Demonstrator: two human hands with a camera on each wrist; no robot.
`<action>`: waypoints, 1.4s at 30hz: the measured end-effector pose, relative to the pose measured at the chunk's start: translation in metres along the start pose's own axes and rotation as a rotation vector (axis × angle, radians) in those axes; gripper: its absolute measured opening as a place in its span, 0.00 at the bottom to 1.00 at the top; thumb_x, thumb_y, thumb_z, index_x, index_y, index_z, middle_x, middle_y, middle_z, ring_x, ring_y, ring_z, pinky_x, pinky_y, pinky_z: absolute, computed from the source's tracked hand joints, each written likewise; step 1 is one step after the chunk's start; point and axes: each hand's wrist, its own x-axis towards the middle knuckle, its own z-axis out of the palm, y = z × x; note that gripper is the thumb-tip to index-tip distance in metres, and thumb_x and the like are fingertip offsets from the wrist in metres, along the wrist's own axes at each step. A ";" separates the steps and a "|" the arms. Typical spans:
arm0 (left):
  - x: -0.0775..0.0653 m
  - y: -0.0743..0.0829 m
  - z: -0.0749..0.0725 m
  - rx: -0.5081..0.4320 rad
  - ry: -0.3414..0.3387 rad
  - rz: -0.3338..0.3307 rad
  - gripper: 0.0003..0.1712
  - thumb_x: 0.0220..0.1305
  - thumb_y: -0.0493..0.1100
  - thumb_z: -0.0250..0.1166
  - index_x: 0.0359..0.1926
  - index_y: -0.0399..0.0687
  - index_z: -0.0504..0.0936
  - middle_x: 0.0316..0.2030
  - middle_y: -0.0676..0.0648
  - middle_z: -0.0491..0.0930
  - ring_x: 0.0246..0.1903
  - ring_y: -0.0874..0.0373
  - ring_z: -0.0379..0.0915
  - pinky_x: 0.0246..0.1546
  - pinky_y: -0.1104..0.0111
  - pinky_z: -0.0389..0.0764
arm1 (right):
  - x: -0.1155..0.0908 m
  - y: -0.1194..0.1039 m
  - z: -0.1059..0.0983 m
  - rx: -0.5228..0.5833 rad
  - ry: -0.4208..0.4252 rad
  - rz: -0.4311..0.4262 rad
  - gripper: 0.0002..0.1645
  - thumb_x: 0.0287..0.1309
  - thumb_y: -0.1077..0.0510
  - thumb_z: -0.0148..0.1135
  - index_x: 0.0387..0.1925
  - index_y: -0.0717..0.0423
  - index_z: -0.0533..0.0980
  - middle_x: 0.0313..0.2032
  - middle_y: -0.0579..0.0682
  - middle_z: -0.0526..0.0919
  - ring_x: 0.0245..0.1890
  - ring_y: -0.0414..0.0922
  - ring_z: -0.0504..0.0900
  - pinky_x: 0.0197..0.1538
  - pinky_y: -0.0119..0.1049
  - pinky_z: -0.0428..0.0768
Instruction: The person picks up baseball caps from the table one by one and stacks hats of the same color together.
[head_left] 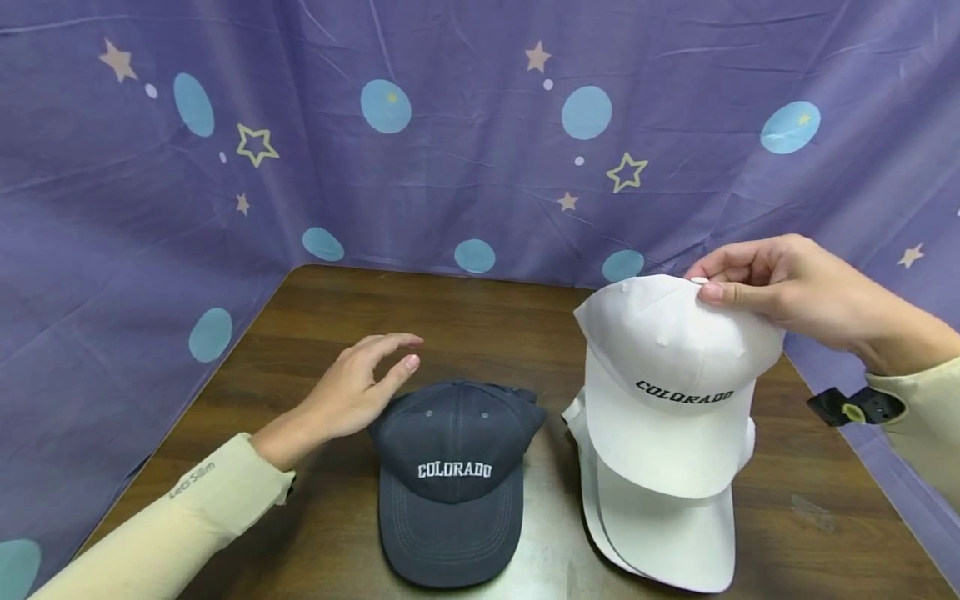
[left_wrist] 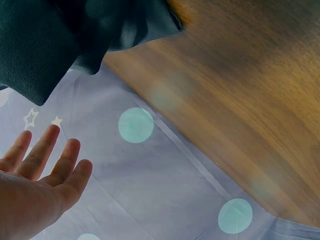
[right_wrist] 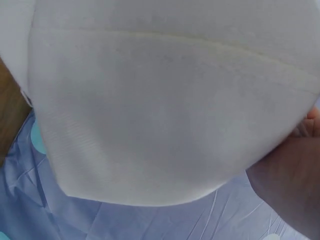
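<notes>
My right hand [head_left: 795, 287] pinches the top of a white baseball cap [head_left: 671, 433] by its crown button. The cap, lettered COLORADO, hangs over other white caps [head_left: 675, 533] whose brims show below it on the table. In the right wrist view the white cap [right_wrist: 150, 120] fills most of the picture and hides much of the hand. A dark navy cap [head_left: 453, 525], also lettered COLORADO, lies brim toward me on the left. Just behind its left side hovers my left hand [head_left: 360, 383], fingers relaxed and holding nothing.
The brown wooden table [head_left: 495, 325] has purple cloth [head_left: 465, 183] with stars and blue dots behind it and along its sides. A small clear scrap [head_left: 812, 512] lies on the table at the right. A dark strap [head_left: 858, 408] is at the right wrist.
</notes>
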 end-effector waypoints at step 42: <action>0.001 0.002 -0.001 0.009 -0.008 -0.003 0.22 0.72 0.58 0.50 0.60 0.59 0.73 0.57 0.53 0.74 0.59 0.56 0.65 0.56 0.52 0.68 | -0.030 0.096 0.035 0.301 -0.419 -0.163 0.09 0.63 0.70 0.54 0.45 0.64 0.70 0.35 0.56 0.83 0.28 0.49 0.82 0.23 0.45 0.80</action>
